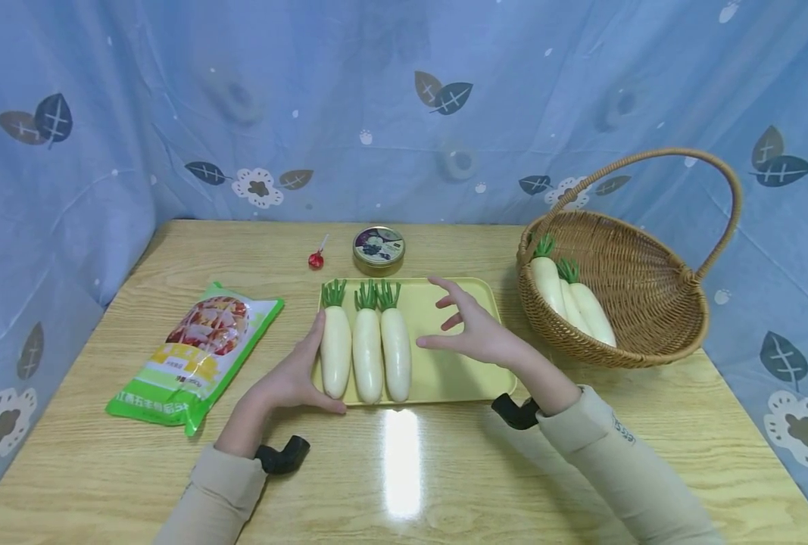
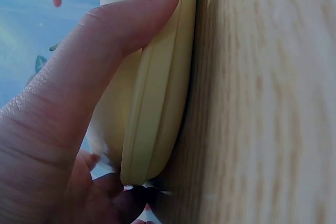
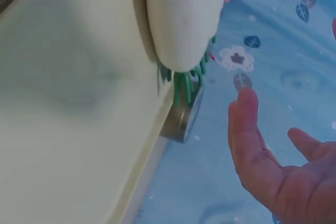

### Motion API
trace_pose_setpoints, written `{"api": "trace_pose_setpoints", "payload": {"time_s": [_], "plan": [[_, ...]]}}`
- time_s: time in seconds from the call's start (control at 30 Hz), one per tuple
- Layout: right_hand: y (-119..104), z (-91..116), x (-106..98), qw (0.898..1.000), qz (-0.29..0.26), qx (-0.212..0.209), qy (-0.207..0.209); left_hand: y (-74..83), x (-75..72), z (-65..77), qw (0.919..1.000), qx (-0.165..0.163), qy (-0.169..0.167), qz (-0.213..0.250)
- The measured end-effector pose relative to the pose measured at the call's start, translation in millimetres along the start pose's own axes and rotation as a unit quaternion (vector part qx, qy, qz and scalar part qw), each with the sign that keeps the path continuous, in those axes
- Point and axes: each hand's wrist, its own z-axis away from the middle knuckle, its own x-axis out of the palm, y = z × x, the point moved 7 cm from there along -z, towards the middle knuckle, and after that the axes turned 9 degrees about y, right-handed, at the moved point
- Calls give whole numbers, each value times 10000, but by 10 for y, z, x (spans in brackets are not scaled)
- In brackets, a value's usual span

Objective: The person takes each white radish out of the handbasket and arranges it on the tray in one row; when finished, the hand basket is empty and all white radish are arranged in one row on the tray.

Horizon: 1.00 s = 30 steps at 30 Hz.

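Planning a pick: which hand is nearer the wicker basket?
Right. The right hand is above the yellow tray, left of the wicker basket; the left hand is at the tray's left end.

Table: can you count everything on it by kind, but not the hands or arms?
Yellow tray: 1
Wicker basket: 1
White radishes: 6 showing (3 on the tray, 3 in the basket)
Red lollipop: 1
Round tin: 1
Green-and-white food bag: 1
Total: 11
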Motion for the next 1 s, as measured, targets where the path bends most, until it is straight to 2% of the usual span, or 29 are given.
{"api": "trace_pose_setpoints", "payload": {"time_s": [0.23,0.57,1.0], "plan": [[-30,54,-148,10000,20,34,22,9,-2,6,10000,-9,-3,-42],[-75,137,-406,9996,63,4,261,13,7,1,9999,-9,-16,-114],[28,167,-682,9972,58,-121,731,29,3,-6,9998,178,57,-79]]}}
